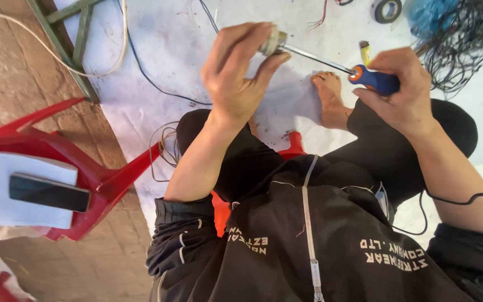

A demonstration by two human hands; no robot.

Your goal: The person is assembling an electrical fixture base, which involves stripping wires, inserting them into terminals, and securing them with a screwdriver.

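Your left hand point(236, 75) is raised in front of you with its fingers curled and pinched around a small metal fitting point(273, 42), which sits at your fingertips near the top of the view. Your right hand point(402, 92) is wrapped tightly around the blue and orange handle of a screwdriver point(364, 75), and its bright metal shaft runs up and to the left so that its tip meets the fitting. Both hands hover above a white sheet point(157, 50) spread over the floor, with your bare foot point(331, 98) resting on it just below the shaft. You are wearing a black jacket point(308, 246) with its sleeves pushed up. A yellow lighter point(365, 51) lies on the sheet close to the screwdriver handle, a roll of tape point(386, 9) sits near the top edge, and a tangle of dark wires point(465, 39) fills the top right corner. To your left, a red plastic chair point(79, 162) carries a white notebook point(29, 193) with a dark phone point(48, 192) lying on top of it.
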